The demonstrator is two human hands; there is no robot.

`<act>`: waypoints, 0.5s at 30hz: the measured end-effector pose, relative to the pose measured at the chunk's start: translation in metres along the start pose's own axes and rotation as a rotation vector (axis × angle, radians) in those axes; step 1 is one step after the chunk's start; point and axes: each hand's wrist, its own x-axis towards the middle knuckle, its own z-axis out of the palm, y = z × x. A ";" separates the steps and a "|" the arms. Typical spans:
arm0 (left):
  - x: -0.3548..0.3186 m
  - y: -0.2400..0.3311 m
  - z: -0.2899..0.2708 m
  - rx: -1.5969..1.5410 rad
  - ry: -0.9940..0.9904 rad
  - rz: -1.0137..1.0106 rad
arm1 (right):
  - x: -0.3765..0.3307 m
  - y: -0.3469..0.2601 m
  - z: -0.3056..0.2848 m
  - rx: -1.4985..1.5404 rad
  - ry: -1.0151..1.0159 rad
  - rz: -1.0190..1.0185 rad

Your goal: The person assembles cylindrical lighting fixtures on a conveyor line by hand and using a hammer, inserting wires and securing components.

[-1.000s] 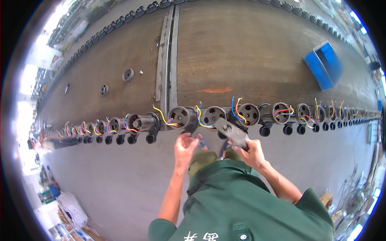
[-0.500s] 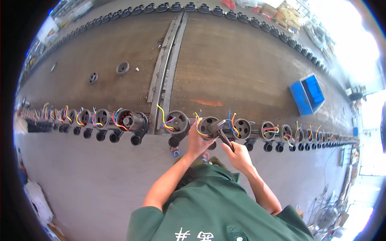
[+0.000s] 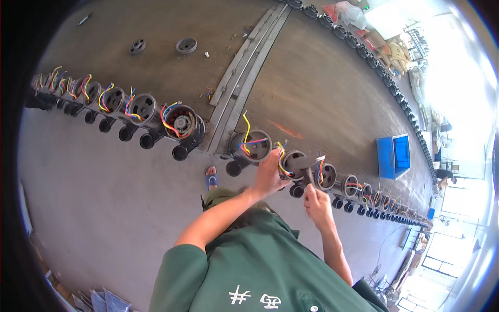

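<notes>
Two hands | left hand (image 3: pixel 267 174) gripping motor housing (image 3: pixel 293 164) | right hand (image 3: pixel 314 200) pinching its wires (image 3: pixel 318 171)

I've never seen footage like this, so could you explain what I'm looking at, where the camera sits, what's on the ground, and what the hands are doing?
This is one view from a wide fisheye camera worn on a person's head, looking down, so straight lines bend near the rim. No machine is involved: a person in a green shirt works with bare hands. A long row of round motor housings with coloured wires stands on the concrete floor, beside a metal rail. A blue crate lies further off. The left hand rests on one motor housing. The right hand pinches something small at the next one; what it is, I cannot tell.
</notes>
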 end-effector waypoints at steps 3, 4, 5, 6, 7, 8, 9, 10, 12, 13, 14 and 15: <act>0.003 0.000 -0.001 0.017 0.053 0.023 | -0.014 -0.024 -0.006 0.106 0.054 -0.101; 0.005 0.001 -0.003 0.021 0.047 0.028 | -0.017 -0.029 -0.008 0.141 0.077 -0.164; 0.007 0.004 -0.006 0.023 0.043 0.034 | -0.017 -0.027 -0.007 0.159 0.109 -0.214; 0.005 0.004 -0.005 0.013 0.041 0.026 | -0.014 -0.019 -0.005 0.175 0.141 -0.264; 0.005 0.006 -0.003 -0.001 0.034 0.031 | -0.001 0.015 -0.003 0.027 0.242 -0.334; 0.006 0.006 -0.002 -0.011 0.027 0.038 | 0.012 0.045 0.000 -0.120 0.342 -0.402; 0.008 0.008 -0.004 -0.024 0.046 0.060 | 0.014 0.038 0.010 -0.346 0.322 -0.317; 0.009 0.008 -0.005 -0.008 0.052 0.067 | 0.020 0.039 0.014 -0.212 0.155 -0.033; 0.011 0.010 -0.005 0.021 0.060 0.084 | 0.021 0.028 -0.002 -0.240 0.135 -0.027; 0.012 0.011 -0.007 0.032 0.063 0.096 | 0.021 0.022 -0.010 -0.209 0.108 -0.026; 0.009 0.010 -0.009 0.036 0.061 0.090 | 0.009 -0.007 -0.010 -0.187 0.081 0.027; 0.009 0.011 -0.010 0.033 0.051 0.090 | -0.002 -0.014 -0.014 -0.188 0.080 -0.011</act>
